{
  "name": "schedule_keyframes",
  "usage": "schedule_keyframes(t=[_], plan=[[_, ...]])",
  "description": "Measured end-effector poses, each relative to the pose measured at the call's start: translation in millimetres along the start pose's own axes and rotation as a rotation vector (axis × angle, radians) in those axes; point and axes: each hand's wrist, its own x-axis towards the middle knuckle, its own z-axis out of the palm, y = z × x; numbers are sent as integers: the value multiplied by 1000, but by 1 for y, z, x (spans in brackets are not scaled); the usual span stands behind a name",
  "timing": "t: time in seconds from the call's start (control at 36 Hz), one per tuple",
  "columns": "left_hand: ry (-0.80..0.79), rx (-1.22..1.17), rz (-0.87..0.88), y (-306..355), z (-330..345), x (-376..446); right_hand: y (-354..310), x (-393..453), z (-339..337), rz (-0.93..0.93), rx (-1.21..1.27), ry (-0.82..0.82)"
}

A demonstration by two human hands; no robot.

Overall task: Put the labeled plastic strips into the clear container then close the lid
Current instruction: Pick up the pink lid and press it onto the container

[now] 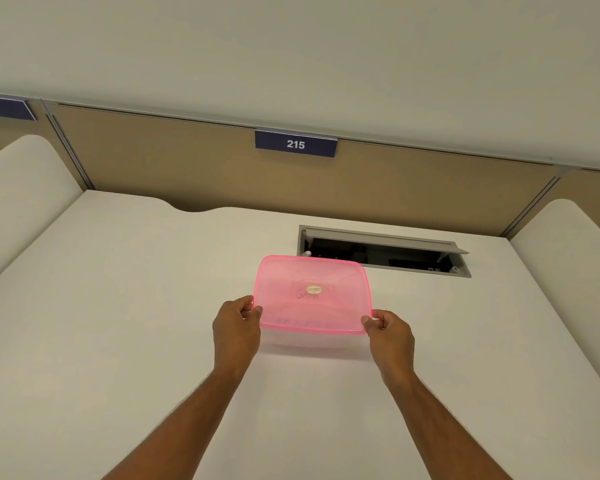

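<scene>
Your two bare forearms reach up from the bottom edge toward the middle of the white desk [118,323]. Your left hand [237,327] pinches the near left corner of the pink lid [312,292], thumb on top and the other fingers curled under its rim. Your right hand [390,332] does the same at the near right corner, thumb tip pressed on the lid's edge, fingers tucked below. You hold the translucent lid roughly level over the clear container [312,342], whose pale wall shows just beneath the lid's near edge; whether the lid is seated all round or only resting on the rim cannot be told from this angle. On the lid's centre sits a small oval sticker [314,289] with handwriting just below it, too faint to read. Through the pink plastic some dim shapes show near the front of the container, but you cannot make out whether they are the labeled strips. Just beyond the lid's far right corner, a grey cable hatch [383,251] lies open in the desk, dark inside. Behind it stands a tan partition [153,161] carrying a blue number plate [295,144] marked 215.
</scene>
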Motion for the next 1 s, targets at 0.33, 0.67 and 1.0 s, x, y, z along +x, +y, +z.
schedule_keyframes(t=[0.33,0.67,1.0], plan=[[-1,34,46,-4,5,7,4,3,1,-18,-42,-27],[-71,203,202,13,33,55,-26,39,20,-227,-220,-86],[-184,452,297,26,51,100,-40,81,39,-347,-477,-155]])
